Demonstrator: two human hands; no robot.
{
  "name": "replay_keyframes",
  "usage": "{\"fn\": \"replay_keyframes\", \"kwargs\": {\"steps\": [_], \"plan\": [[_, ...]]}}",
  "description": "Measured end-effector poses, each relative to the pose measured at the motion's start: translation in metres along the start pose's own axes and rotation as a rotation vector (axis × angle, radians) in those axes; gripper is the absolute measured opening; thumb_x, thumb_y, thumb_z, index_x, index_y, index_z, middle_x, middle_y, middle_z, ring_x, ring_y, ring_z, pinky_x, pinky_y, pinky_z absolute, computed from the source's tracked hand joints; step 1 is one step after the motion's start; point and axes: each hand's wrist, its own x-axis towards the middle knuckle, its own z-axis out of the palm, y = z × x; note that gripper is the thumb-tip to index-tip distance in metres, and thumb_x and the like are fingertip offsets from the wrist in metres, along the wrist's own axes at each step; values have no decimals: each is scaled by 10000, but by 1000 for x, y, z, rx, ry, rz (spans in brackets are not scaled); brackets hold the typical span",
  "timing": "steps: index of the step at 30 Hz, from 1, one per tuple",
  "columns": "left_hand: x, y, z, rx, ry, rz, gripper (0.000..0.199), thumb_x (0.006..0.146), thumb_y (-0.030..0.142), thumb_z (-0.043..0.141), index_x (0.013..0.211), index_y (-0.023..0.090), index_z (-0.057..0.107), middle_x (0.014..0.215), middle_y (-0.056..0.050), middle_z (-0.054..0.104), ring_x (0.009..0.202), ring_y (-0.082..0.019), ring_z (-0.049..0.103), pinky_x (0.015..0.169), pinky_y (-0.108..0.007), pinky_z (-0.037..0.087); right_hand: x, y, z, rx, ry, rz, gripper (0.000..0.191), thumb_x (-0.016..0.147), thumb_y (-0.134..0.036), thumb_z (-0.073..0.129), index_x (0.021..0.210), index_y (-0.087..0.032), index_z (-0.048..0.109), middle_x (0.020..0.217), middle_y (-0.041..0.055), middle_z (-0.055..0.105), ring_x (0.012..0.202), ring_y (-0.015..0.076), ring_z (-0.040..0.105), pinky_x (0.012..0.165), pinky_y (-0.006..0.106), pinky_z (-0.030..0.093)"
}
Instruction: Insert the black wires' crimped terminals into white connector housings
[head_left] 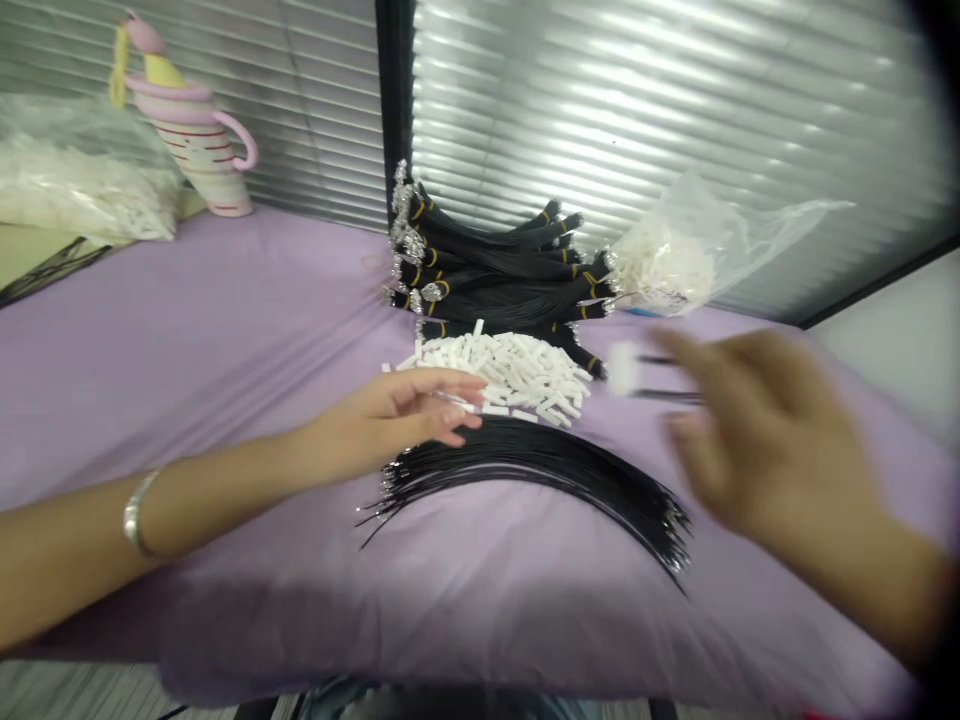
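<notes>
purple cloth [262, 300], left fingers [450, 380] apart at white pieces [517, 370], right fingers [705, 385] clamped on white-ended black cord [660, 394]

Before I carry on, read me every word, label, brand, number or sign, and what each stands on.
No readable text anywhere in view.
Cup: small marks among the red stripes, too small to tell whether they are letters.
Clear bag on the right: faint dark marks near its bottom, too blurred to read.
White piece by the right hand: too blurred to tell.
</notes>
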Motion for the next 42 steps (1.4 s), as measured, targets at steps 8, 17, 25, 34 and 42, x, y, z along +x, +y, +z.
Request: {"fn": "replay_keyframes", "kwargs": {"steps": [8, 17, 25, 34, 42], "plan": [[9, -13, -6, -327, 249, -193, 111, 759, 99, 652, 862, 66, 625, 709, -36, 640, 647, -112, 638, 644, -238, 562, 57, -63, 99, -8, 69, -275, 532, 883, -388, 467, 1287, -43, 487, 825, 131, 513, 760, 230, 424, 665, 350, 392], [20, -27, -25, -385, 339, -210, 20, 780, 67, 614, 764, 74, 603, 738, -24, 637, 653, -93, 651, 730, -207, 531, 53, -76, 82, 205, 163, -269, 375, 814, -294, 606, 1136, -110, 559, 1069, 176, 510, 993, 290, 478, 839, 436, 404], [24, -33, -35, -439, 438, -134, 55, 766, 30, 610, 790, 76, 592, 725, -13, 628, 649, -116, 664, 744, -239, 537, 63, -101, 104, 757, -408, -202, 183, 877, -151, 479, 838, -108, 652, 828, 69, 578, 784, 162, 545, 729, 298, 465], [25, -35, -38, -473, 417, -140, 74, 764, 34, 617, 813, 76, 581, 737, -10, 622, 674, -126, 667, 766, -254, 535, 76, -101, 109, 908, -526, -68, 39, 795, -125, 595, 782, -138, 630, 823, 31, 589, 789, 129, 525, 736, 248, 412], [22, -31, -35, -444, 415, -164, 64, 769, 44, 613, 800, 91, 583, 734, -13, 624, 647, -103, 651, 731, -238, 530, 85, -95, 99, 1080, -712, 97, 52, 823, -166, 534, 809, -144, 579, 785, 4, 590, 717, 100, 510, 673, 236, 386]]}}
